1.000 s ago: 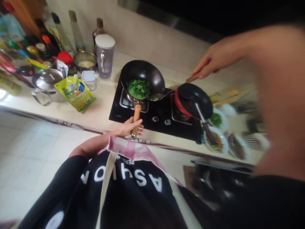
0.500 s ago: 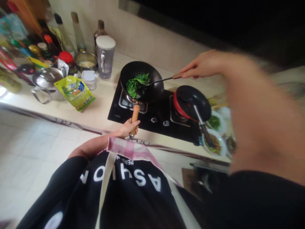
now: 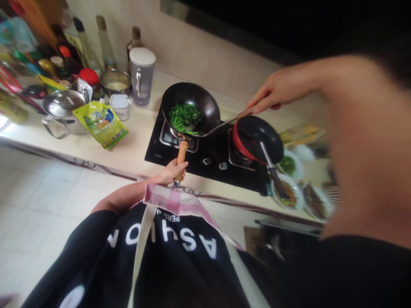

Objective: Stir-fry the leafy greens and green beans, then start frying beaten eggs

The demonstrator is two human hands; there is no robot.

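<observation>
My left hand (image 3: 175,170) is closed around the wooden handle of a dark wok (image 3: 208,107) on the left burner. Chopped leafy greens (image 3: 185,117) lie in the wok, heaped toward its left side. My right hand (image 3: 271,93) grips the wooden end of a long metal spatula (image 3: 221,125). The spatula slants down over the wok's right rim, and its tip is low in the wok at the near edge of the greens.
A red pan (image 3: 260,139) with a utensil in it stands on the right burner of the black gas stove (image 3: 199,160). Dishes of food, including a white plate (image 3: 297,199), sit to the right. Leftward are a yellow pouch (image 3: 102,124), a pitcher (image 3: 141,79), a steel pot (image 3: 66,109) and bottles.
The spatula's tip has moved from the top of the greens to the near side of the wok. My right hand has shifted right, and the greens lie spread differently. My left hand stays put.
</observation>
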